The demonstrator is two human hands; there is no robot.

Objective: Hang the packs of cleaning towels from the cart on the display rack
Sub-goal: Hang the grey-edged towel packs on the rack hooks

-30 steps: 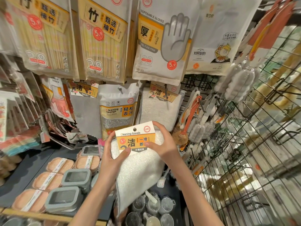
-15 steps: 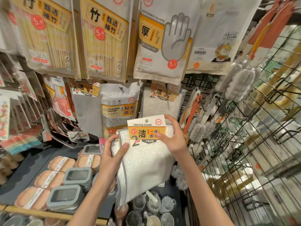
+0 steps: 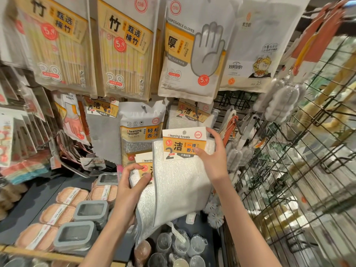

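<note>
My right hand [image 3: 212, 157] pinches the header card of a white pack of cleaning towels [image 3: 179, 182], lifted just below the towel packs hanging on the rack [image 3: 192, 114]. The card's hanging hole faces the rack, a short way under that hook. My left hand [image 3: 133, 182] grips a second pack of cleaning towels [image 3: 143, 199], lower and to the left, partly hidden behind the first pack. The cart is out of view.
A cleaning sponge bag [image 3: 141, 130] hangs left of the towel hook, a disposable gloves bag [image 3: 190, 53] above it. Brushes [image 3: 233, 132] hang to the right beside a black wire grid [image 3: 289, 170]. Below, a shelf [image 3: 34, 199] carries lidded boxes [image 3: 76, 236] and glass cups [image 3: 179, 249].
My right hand raised one pack up and to the right toward the hanging towels. The two packs separated, and my left hand kept the second one lower.
</note>
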